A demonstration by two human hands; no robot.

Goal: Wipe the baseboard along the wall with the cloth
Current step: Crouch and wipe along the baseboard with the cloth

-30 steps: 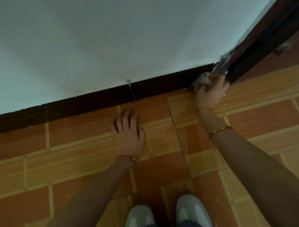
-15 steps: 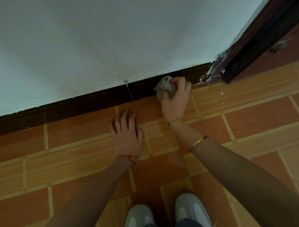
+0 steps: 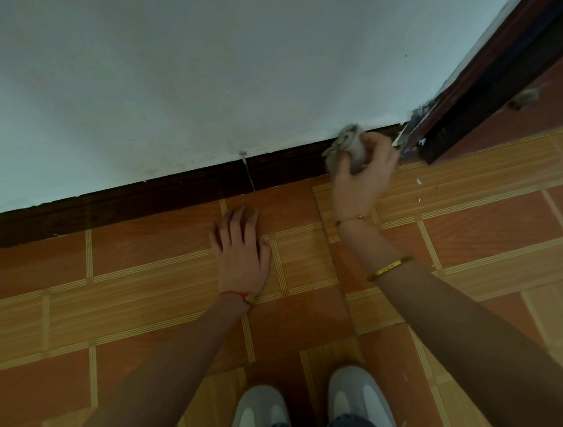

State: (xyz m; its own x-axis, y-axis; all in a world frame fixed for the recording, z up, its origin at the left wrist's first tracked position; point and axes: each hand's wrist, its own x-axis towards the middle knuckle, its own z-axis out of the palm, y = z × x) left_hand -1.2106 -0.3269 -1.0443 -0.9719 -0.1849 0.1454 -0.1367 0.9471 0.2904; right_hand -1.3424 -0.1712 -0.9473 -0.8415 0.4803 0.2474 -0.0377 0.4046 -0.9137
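A dark brown baseboard point(image 3: 163, 194) runs along the foot of the pale wall, rising from left to right. My right hand point(image 3: 362, 177) grips a crumpled grey cloth point(image 3: 348, 147) and holds it against the baseboard near its right end, close to the door frame. My left hand point(image 3: 241, 247) rests flat on the floor tiles with fingers spread, a little in front of the baseboard. A pale crack line point(image 3: 248, 174) crosses the baseboard above my left hand.
A dark door frame point(image 3: 494, 84) stands at the right, with chipped paint at its foot point(image 3: 415, 128). Orange and tan floor tiles point(image 3: 131, 284) fill the foreground. My two grey shoes point(image 3: 314, 405) are at the bottom edge. White flecks point(image 3: 418, 181) lie on the tiles near the frame.
My right hand with the cloth slid left along the baseboard from the door frame, then came back right towards the frame. My left hand has stayed flat on the floor.
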